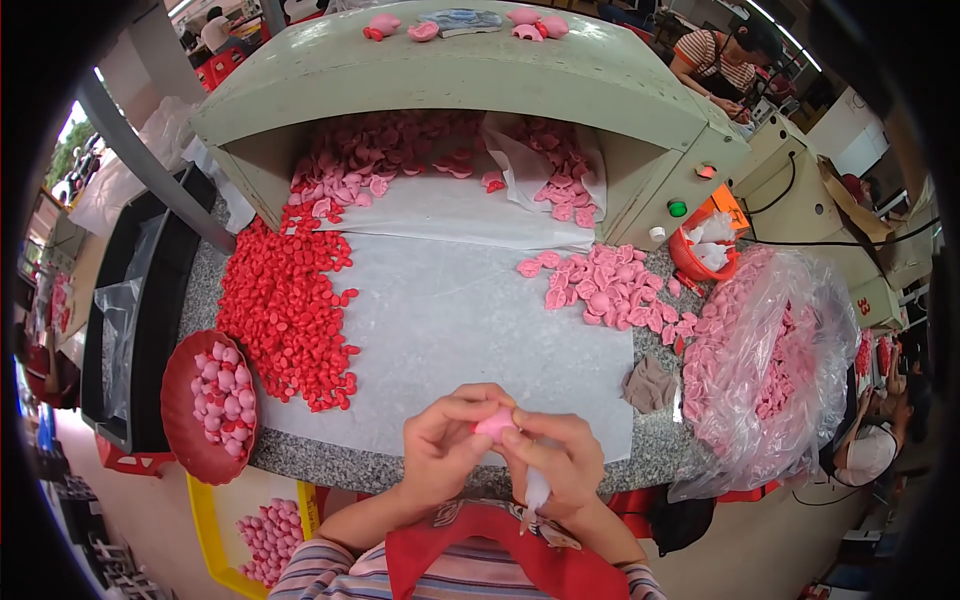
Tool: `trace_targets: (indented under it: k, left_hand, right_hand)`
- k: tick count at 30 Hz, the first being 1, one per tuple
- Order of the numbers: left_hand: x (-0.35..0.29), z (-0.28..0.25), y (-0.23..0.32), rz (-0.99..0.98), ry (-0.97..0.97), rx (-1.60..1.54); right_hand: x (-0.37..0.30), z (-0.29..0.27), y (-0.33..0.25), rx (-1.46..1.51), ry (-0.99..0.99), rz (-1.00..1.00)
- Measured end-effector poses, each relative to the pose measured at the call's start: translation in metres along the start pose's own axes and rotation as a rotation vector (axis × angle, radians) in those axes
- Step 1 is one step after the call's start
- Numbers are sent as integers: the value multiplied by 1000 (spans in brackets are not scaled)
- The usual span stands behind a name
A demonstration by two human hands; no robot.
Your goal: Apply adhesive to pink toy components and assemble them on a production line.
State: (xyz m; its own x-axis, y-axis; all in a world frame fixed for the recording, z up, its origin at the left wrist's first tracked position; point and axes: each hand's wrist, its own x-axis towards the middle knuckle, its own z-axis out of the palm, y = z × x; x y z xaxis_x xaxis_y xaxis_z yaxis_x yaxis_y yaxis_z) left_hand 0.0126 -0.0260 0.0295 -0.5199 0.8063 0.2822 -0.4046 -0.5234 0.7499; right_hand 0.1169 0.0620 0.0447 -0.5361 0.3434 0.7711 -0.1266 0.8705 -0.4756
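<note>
Left hand [438, 438] and right hand [565, 460] meet at the lower centre of the frame, their fingertips pinching a small pink piece [493, 425] between them, above the near edge of a pale sheet [430, 300]. A soft white item [537, 488] hangs just under the right hand; what it is cannot be made out. The sheet lies on a speckled grey bench [345, 456]. Left of centre, a dense heap of glossy red pieces [285, 310] spreads over the sheet's edge, and just below it, at the lower left, a red bowl [177, 405] holds rounded pink pieces with red parts. Under that, a yellow tray [210, 520] carries more of the same kind. Right of centre lie loose pink shells [605, 285], with a crumpled brownish cloth [650, 385] below them and a large clear plastic bag [830, 310] full of pink pieces to their right. Across the upper middle stands a pale green metal housing [430, 75], with pink shells heaped in its opening and a green button [677, 208] on its right side. A black crate [185, 250] sits at the left, and a person in a striped top [700, 50] bends over work at the upper right.
</note>
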Motion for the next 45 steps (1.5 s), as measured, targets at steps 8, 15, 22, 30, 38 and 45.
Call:
trace_targets:
  k: [8, 15, 22, 30, 38, 45]
  left_hand:
    - [0, -24, -15, -397, 57, -646]
    - [-4, -27, -15, -364, -46, -659]
    - [-6, -32, -11, -378, -134, -633]
    - [-5, -29, -14, -393, -111, -654]
    - [7, -21, 10, -439, 6, 26]
    - [20, -18, 26, -509, 35, 237]
  right_hand:
    - [9, 10, -6, 197, 67, 401]
    - [11, 2, -12, 304, -12, 483]
    - [19, -10, -10, 491, -170, 529]
    - [22, -10, -13, 412, -128, 536]
    - [18, -17, 14, 782, -113, 873]
    - [15, -13, 32, 826, -200, 1088]
